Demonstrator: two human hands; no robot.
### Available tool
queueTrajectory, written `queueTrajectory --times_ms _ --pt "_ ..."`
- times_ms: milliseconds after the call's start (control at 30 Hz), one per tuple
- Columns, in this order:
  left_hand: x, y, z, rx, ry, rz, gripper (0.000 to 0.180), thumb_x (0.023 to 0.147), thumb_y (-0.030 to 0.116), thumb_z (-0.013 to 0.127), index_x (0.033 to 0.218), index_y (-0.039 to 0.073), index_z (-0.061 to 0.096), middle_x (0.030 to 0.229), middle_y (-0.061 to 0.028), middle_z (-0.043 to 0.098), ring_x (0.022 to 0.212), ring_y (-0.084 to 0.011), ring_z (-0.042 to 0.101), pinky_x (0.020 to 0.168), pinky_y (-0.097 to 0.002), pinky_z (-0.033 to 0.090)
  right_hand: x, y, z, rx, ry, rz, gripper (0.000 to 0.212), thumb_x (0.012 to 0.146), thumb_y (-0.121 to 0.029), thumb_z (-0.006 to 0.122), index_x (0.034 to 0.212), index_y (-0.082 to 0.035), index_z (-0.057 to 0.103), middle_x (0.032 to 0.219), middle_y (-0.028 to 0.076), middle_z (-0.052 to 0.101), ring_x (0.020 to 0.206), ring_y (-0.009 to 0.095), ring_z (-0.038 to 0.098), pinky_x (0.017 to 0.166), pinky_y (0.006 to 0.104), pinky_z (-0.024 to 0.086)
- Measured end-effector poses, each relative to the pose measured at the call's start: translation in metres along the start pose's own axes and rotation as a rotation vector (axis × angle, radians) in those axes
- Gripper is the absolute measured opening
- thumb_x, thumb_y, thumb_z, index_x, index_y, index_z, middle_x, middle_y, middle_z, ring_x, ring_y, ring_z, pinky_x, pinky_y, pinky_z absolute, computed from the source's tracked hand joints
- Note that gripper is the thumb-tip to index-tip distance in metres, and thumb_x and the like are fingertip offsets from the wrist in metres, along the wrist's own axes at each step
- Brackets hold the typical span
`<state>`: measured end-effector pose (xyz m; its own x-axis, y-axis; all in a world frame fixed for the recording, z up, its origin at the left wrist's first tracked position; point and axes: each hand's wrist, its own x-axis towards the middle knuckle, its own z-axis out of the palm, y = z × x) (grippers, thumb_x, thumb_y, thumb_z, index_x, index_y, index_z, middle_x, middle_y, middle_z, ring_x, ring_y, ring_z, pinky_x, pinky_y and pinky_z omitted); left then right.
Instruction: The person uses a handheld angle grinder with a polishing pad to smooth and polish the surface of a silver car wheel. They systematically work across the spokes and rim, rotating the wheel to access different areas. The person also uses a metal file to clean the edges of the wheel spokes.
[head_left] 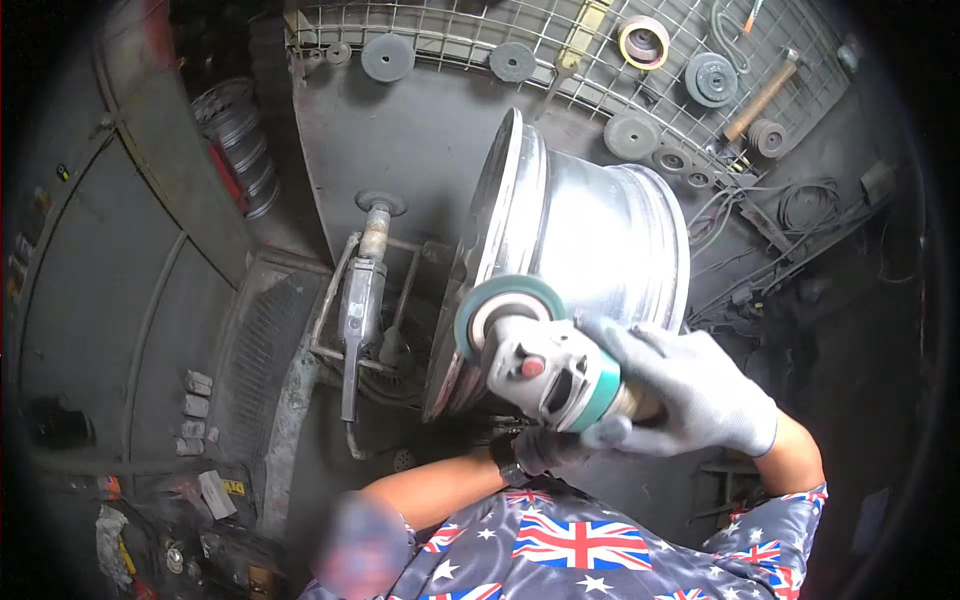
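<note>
In my right hand [695,395], in a pale grey knit glove, is an angle grinder [540,370] with a green band round its light-coloured body; my fingers wrap round it. Its round green-rimmed disc [530,285] lies over the near edge of a large silver wheel rim [610,220]; whether it touches the metal I cannot tell. My left hand [545,450], in a darker glove, is just below the grinder body. Its fingers are hidden, so its grip does not show. The wheel stands on edge, its shiny barrel facing right.
Left of the wheel, a long power tool [363,310] with a round pad stands against a metal frame. Overhead, a wire grid [470,25] carries discs and a hammer [765,100]. More rims [240,150] are stacked at far left; cables [805,205] hang at right.
</note>
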<state>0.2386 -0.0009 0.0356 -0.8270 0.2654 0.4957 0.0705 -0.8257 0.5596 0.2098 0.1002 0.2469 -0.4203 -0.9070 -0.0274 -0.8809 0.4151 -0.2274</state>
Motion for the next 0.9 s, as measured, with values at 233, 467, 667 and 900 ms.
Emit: queueTrajectory --times_ms 233,467,667,900 --pt "0.102 0.074 0.004 0.307 0.192 0.293 0.050 0.110 0.036 0.043 0.145 0.001 0.052 0.134 -0.0083 0.062 0.130 -0.0207 0.057 0.116 -0.0387 0.041 0.056 0.062 -0.047 0.439 0.253 0.146 0.079 0.083 -0.022 0.071 0.154 0.001 0.043 0.130 0.017 0.068 0.115 0.022 0.064 0.100 0.0356 0.051" --pt "0.018 0.013 0.009 0.107 0.179 0.147 0.048 0.109 0.031 0.042 0.145 0.000 0.052 0.138 -0.0108 0.061 0.133 -0.0212 0.056 0.113 -0.0389 0.044 0.025 0.024 -0.025 0.246 0.092 -0.044 0.086 0.076 -0.023 0.084 0.150 0.002 0.048 0.123 0.025 0.069 0.106 0.036 0.074 0.093 0.0388 0.056" --pt "0.000 0.007 0.019 -0.114 0.201 0.038 0.054 0.110 0.039 0.038 0.149 0.003 0.047 0.142 -0.0109 0.057 0.133 -0.0223 0.056 0.106 -0.0415 0.051 0.026 -0.016 -0.040 -0.031 -0.214 0.080 0.090 0.079 -0.032 0.083 0.153 -0.001 0.044 0.108 0.021 0.071 0.082 0.044 0.072 0.075 0.0422 0.060" --pt "0.106 0.097 0.015 -0.152 0.198 0.043 0.061 0.111 0.048 0.033 0.155 0.007 0.041 0.145 -0.0109 0.054 0.134 -0.0236 0.056 0.097 -0.0445 0.059 0.077 0.052 -0.073 0.353 0.167 0.069 0.073 0.083 -0.023 0.077 0.147 0.001 0.052 0.119 0.013 0.071 0.107 0.017 0.067 0.098 0.0336 0.053"
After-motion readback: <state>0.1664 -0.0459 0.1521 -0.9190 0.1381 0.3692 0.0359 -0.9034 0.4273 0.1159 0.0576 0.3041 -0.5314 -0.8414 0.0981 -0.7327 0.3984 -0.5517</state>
